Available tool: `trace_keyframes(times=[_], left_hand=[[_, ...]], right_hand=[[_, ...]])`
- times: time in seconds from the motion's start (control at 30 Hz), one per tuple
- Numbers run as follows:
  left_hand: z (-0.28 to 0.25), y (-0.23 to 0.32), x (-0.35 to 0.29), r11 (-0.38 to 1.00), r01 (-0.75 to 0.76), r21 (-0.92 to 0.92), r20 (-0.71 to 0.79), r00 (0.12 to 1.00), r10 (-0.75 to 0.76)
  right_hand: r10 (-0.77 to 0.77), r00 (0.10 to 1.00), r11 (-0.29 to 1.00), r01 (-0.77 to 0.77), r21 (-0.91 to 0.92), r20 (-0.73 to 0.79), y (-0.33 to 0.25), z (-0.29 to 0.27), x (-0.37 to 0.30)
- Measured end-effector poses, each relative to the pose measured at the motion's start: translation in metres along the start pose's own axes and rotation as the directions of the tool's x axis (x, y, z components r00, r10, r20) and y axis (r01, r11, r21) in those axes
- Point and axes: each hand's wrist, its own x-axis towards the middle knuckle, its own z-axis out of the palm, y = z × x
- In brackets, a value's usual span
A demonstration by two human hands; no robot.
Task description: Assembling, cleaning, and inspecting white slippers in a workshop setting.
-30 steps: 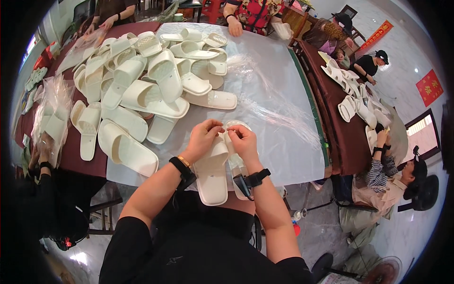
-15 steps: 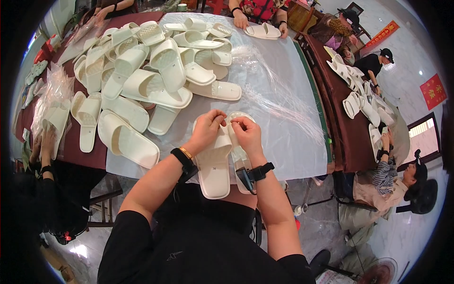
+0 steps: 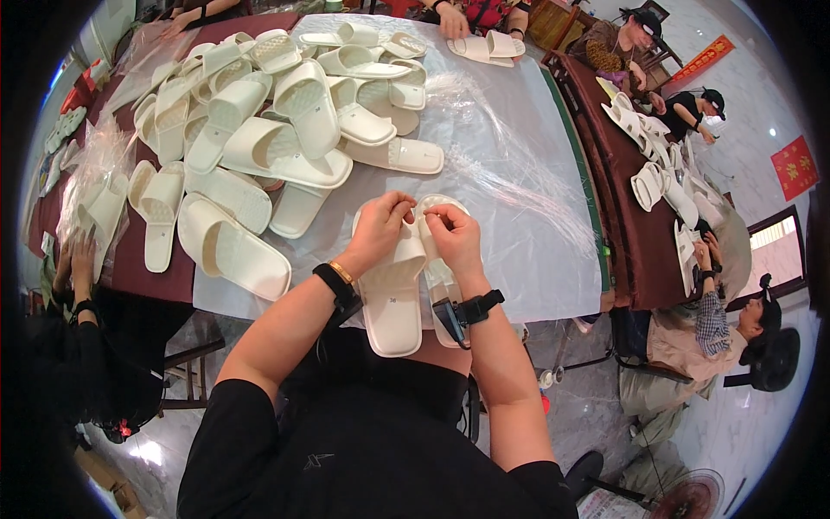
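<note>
While a big heap of white slippers [image 3: 307,112] lies on the left of the tabletop [image 3: 519,290], the left hand [image 3: 380,229] is over the toe end of the near slipper [image 3: 392,311]. Its fingers curl, tips close together. Right beside that slipper is its mate [image 3: 442,290], with the right hand [image 3: 456,240] above, fingers pinched. I cannot tell if they hold anything tiny. Farther right lie thin, clear strips [image 3: 519,203].
</note>
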Motion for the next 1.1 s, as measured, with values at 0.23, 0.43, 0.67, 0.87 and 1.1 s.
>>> trace_keyframes(times=[0.23,0.43,0.67,0.87,1.1], left_hand=[[-0.006,-0.006,-0.001,1.0,-0.007,0.02,-0.009,1.0,0.007],[0.018,-0.015,-0.003,0.993,-0.102,0.066,0.076,0.992,0.097],[0.004,-0.013,-0.013,0.989,-0.12,0.083,0.007,0.993,0.12],[0.004,-0.006,-0.003,0.99,-0.105,0.098,0.088,0.991,0.097],[0.007,-0.009,-0.007,0.989,-0.072,0.127,0.104,0.993,0.059]], right_hand=[[-0.051,0.999,0.994,0.051,-0.099,0.0,-0.006,0.009,0.001],[-0.079,0.997,0.99,0.076,-0.119,-0.019,0.005,-0.013,-0.011],[0.035,0.999,0.995,-0.038,0.094,0.035,-0.007,0.004,-0.004],[0.013,1.0,0.999,-0.013,0.052,0.009,0.007,-0.003,-0.006],[0.05,0.999,0.998,-0.05,0.026,0.003,0.004,-0.001,-0.007]])
